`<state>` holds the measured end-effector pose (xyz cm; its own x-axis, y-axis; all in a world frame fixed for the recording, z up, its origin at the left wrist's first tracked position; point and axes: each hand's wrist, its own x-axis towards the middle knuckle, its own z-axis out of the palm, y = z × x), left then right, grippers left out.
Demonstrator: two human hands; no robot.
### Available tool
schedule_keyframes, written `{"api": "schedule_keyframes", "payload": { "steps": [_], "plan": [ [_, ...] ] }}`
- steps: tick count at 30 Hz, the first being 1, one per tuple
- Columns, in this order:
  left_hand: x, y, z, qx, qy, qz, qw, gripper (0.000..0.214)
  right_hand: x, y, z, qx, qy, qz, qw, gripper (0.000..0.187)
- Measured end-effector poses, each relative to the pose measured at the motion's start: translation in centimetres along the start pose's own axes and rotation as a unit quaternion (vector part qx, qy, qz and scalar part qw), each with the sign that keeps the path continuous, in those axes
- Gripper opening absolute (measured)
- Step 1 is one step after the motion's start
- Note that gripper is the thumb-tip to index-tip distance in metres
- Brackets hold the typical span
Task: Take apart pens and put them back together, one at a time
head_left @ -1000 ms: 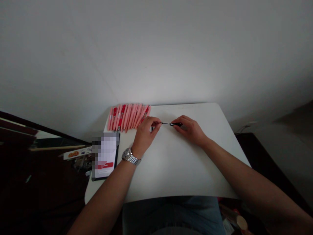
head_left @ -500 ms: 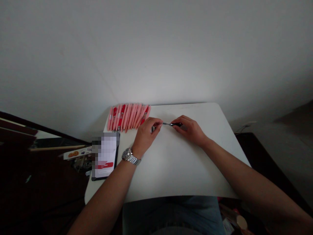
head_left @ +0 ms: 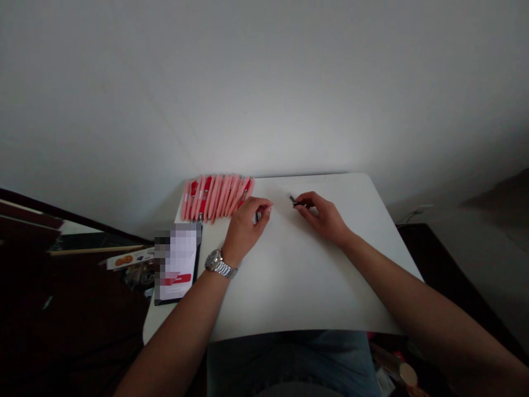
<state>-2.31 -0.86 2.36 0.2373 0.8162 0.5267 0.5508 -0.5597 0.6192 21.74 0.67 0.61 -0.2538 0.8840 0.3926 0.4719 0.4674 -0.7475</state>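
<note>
Pale wall (head_left: 264,105) rises behind the far edge of your white table (head_left: 297,275); light's dim. Your right hand (head_left: 324,218), over the table's far half, grips a slim dark piece (head_left: 295,202) btwn thumb & fingers. Your left hand (head_left: 244,223), w/ a metal watch (head_left: 221,263) at the wrist, has thumb & index tips almost meeting — can't tell if anything's btwn them. For good control, a light pinch close to the exposed end is prob. best; work low over the table & line parts up by eye before any push or twist, so nothing small bends or drops. Piece itself looks thin & blackish w/ a paler glint, free end pointing far-left — blur hides finer detail. Pink & red pen-like sticks (head_left: 215,198) lie in a row far left, dark-edged tablet (head_left: 182,264) just nearer.
</note>
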Motion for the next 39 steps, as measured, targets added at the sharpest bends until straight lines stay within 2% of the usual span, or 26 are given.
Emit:
{"api": "schedule_keyframes", "payload": {
  "steps": [4, 16, 23, 28, 36, 39],
  "plan": [
    [0.0, 0.0, 0.0, 0.005, 0.0, -0.004, 1.0, 0.013, -0.1, 0.0, 0.0, 0.064, 0.002, 0.027, 0.998, 0.024],
    [0.0, 0.0, 0.1, 0.007, 0.0, -0.01, 1.0, 0.012, 0.0, 0.4, 0.1, 0.13, 0.005, 0.069, 0.989, 0.031],
    [0.0, -0.2, 0.1, 0.017, 0.004, -0.026, 1.0, 0.012, 0.0, 0.6, 0.2, 0.114, 0.019, 0.05, 0.992, 0.028],
    [0.0, -0.3, 0.1, 0.023, -0.002, -0.031, 0.999, 0.013, 0.2, 0.8, 0.2, 0.079, -0.01, 0.062, 0.995, 0.023],
    [0.0, -0.2, 0.0, 0.021, 0.006, -0.026, 0.999, 0.012, 0.3, 1.5, 0.3, 0.09, 0.044, 0.045, 0.994, 0.026],
    [0.0, -0.2, 0.0, 0.018, 0.008, -0.031, 0.999, 0.013, 0.2, 1.5, 0.4, 0.095, 0.055, 0.041, 0.993, 0.032]
  ]
}}
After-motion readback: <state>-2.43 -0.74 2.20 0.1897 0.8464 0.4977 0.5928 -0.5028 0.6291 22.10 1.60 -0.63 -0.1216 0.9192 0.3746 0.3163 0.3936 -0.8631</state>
